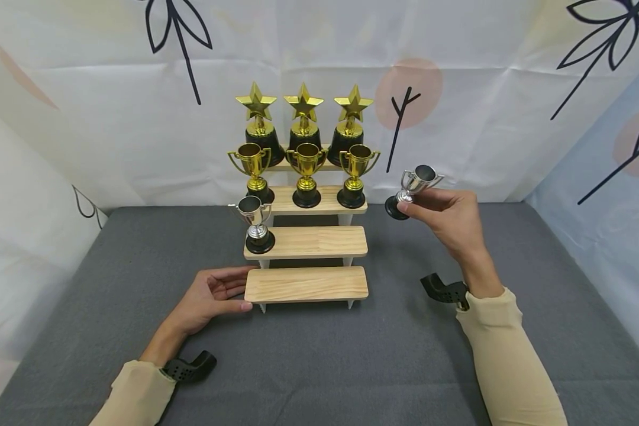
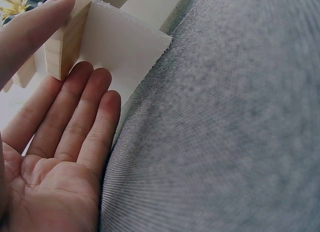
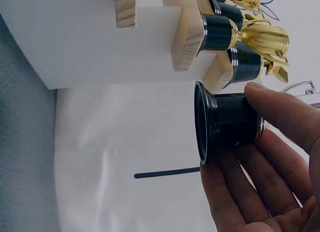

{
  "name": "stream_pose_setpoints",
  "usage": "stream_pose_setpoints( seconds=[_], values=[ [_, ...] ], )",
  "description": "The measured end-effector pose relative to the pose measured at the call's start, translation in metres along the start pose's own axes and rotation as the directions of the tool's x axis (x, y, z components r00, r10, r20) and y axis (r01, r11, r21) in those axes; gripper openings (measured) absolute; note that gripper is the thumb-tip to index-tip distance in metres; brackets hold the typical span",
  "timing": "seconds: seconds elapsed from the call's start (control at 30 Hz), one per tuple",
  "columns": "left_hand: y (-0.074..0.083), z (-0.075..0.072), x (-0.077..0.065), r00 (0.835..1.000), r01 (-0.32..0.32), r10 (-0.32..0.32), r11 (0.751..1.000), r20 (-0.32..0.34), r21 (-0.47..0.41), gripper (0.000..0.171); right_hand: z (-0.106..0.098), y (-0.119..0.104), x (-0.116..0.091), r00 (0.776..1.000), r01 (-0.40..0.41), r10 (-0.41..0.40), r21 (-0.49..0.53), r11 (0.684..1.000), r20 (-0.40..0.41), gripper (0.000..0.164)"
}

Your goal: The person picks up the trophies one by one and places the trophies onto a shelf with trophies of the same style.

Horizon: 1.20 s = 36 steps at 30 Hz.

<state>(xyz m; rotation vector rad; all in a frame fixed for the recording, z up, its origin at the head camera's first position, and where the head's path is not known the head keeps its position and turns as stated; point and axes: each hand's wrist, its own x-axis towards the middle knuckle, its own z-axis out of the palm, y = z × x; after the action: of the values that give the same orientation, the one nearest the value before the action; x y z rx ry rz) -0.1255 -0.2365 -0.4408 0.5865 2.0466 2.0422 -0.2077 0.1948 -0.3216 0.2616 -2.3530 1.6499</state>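
Observation:
My right hand [image 1: 447, 222] grips a silver trophy cup [image 1: 419, 179] above the table, right of a stepped wooden stand. In the right wrist view, thumb and fingers hold its black base [image 3: 230, 119]. At the left end of the stand's lowest step [image 1: 306, 284] is my left hand [image 1: 210, 296], thumb at the front corner. The left wrist view has its fingers [image 2: 75, 112] extended against the step's end and white side support [image 2: 120, 42]. Another silver trophy cup [image 1: 254, 222] stands at the left of the second step [image 1: 319, 242].
Three gold trophy cups [image 1: 306, 168] line the third step, and three gold star trophies [image 1: 303, 112] stand on the top one. A grey cloth [image 1: 351, 367] covers the table. A printed white curtain [image 1: 202, 142] hangs behind.

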Motion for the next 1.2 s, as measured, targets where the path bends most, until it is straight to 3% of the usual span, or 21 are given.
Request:
stream_pose_setpoints(
  seconds=[0.3,0.8,1.03,1.2],
  values=[
    [0.0,0.001,0.0,1.0,0.004,-0.004,1.0,0.003,-0.006,0.068,0.0,-0.007,-0.004,0.998,0.022,-0.024,0.039,0.999,0.051,0.035],
    [0.001,0.002,0.0,1.0,-0.001,0.001,1.0,-0.003,0.003,0.067,0.009,-0.019,-0.011,0.989,0.068,-0.069,0.011,0.998,0.133,0.032],
    [0.002,0.001,0.0,1.0,0.009,-0.009,1.0,-0.005,0.0,0.069,0.017,-0.023,-0.012,0.983,0.071,-0.085,0.095,0.993,0.161,0.032],
    [0.001,0.001,0.0,1.0,-0.001,0.001,1.0,0.002,-0.003,0.068,0.022,-0.025,-0.014,0.979,0.086,-0.101,0.094,0.992,0.175,0.03]
  ],
)
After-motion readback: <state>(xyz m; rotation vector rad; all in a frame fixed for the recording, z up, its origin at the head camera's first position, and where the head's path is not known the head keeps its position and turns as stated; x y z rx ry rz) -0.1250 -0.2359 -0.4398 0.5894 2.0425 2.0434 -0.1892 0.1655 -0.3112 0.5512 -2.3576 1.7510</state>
